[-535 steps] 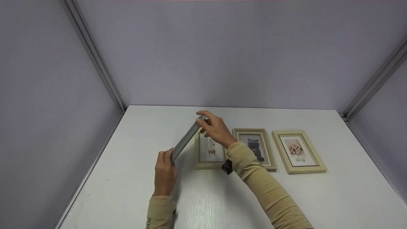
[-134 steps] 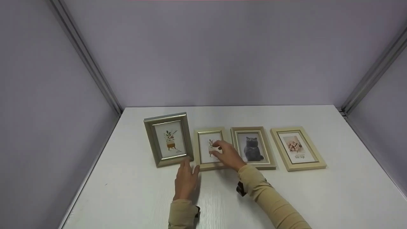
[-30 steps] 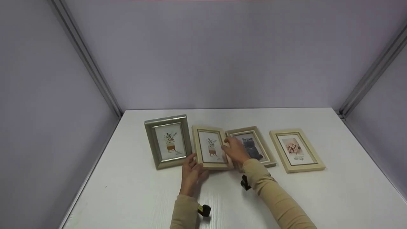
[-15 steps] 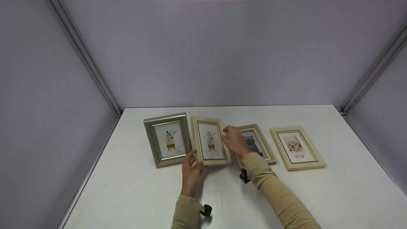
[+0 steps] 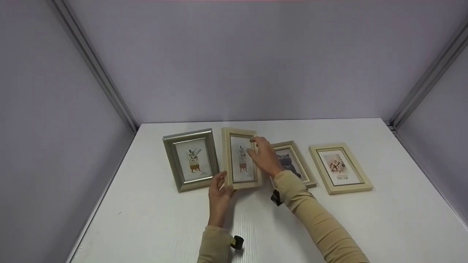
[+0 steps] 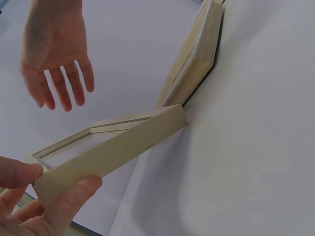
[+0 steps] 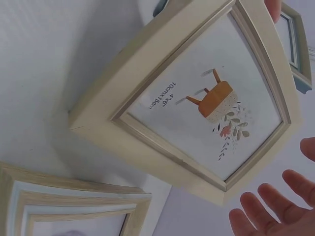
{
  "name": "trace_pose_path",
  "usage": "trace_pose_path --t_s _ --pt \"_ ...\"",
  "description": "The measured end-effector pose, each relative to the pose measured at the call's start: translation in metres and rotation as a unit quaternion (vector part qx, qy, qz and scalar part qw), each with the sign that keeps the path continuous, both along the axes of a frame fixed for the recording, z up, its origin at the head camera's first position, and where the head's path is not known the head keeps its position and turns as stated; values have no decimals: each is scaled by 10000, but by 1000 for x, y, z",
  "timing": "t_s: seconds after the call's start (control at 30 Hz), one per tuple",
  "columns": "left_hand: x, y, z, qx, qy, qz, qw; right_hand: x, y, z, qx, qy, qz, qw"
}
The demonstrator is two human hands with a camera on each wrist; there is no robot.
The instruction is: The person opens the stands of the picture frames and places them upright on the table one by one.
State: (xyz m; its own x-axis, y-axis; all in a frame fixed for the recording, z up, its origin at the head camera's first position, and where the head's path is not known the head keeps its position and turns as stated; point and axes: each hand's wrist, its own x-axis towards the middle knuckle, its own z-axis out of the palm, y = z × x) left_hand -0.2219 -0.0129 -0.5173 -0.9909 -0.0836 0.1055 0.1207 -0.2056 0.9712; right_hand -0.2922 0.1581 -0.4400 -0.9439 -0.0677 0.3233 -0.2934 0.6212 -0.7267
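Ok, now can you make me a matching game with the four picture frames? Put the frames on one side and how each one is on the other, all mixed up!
Frames:
1. silvery frame
2. cream plant frame
3. cat frame
4. pink bouquet frame

How it is:
A. lying down, partly covered by the right hand and sleeve
B. standing at the left end
C. lying at the right end
D. tilted up, gripped by the left hand

Right pairs: 1-B, 2-D, 3-A, 4-C
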Motion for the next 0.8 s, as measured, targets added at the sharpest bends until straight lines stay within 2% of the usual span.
trace_pose_path --t_s 0.17,0.4,0.67,0.8 --pt "3 3 1 -79 103 167 9998 -4 -2 10 179 5 126 9998" --pt "6 7 1 -47 171 277 9995 -6 -7 27 225 -248 386 9987" --pt "7 6 0 167 84 243 9995 -7 -9 32 338 -239 575 9975" --pt "8 6 -3 110 236 241 9994 -8 -8 35 325 -194 639 9972"
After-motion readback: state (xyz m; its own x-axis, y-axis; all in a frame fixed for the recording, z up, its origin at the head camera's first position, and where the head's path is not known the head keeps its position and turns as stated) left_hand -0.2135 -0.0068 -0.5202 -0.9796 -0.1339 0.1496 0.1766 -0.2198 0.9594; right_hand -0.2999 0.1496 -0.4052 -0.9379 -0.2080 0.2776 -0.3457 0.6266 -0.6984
